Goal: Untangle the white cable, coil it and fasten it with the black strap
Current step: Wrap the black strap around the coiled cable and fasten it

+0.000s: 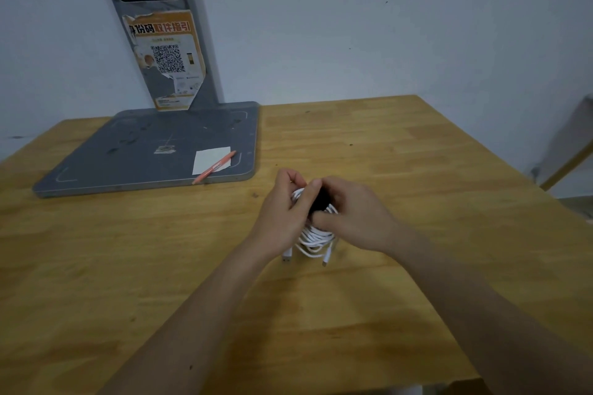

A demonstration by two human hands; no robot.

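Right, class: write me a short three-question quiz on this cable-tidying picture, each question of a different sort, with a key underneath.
1. True or false: the white cable is already gathered into loops, with both plug ends hanging below the hands.
2. Multiple choice: where does the orange pen lie? A) on the bare wooden table B) across the white paper on the grey stand base C) in the right hand
3. Fill in: the left hand and right hand work the black ____ at the top of the coil.

Key: 1 true; 2 B; 3 strap.
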